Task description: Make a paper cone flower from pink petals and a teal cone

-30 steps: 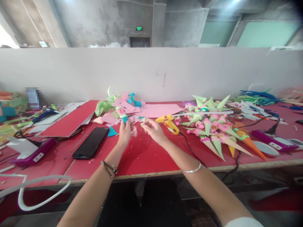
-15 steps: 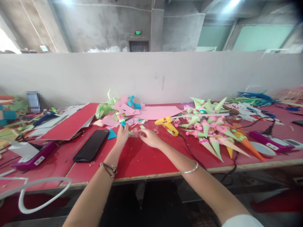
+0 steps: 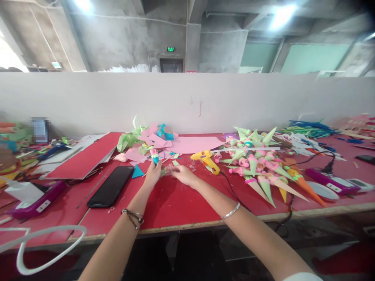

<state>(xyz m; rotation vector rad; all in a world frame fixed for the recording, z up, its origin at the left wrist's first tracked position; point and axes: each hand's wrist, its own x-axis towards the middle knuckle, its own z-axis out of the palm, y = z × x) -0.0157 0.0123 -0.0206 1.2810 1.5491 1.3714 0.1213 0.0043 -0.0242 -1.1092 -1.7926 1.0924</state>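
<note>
My left hand (image 3: 152, 175) is closed around a small paper cone figure (image 3: 155, 155), blue at the bottom with pale green and pink on top. To its right, my right hand (image 3: 184, 174) is closed with the fingertips pinched together. A wrinkled translucent scrap (image 3: 167, 170) shows at those fingertips, between the two hands. Just beyond the right hand a yellow hot glue gun (image 3: 206, 160) lies on the red table (image 3: 172, 212). Many finished-looking paper cones (image 3: 265, 183) in green, pink and orange are heaped right of the glue gun.
A black phone (image 3: 111, 187) and a blue paper triangle (image 3: 137, 171) lie left of my left hand. Pink paper sheets (image 3: 196, 144) and green scraps sit behind. Purple power strips (image 3: 334, 182) with cords stand at both sides. A pale partition (image 3: 175, 101) closes off the back.
The view has tilted up slightly, so the table sits lower. My left hand still holds the paper cone figure, and my right hand keeps its pinch beside it.
</note>
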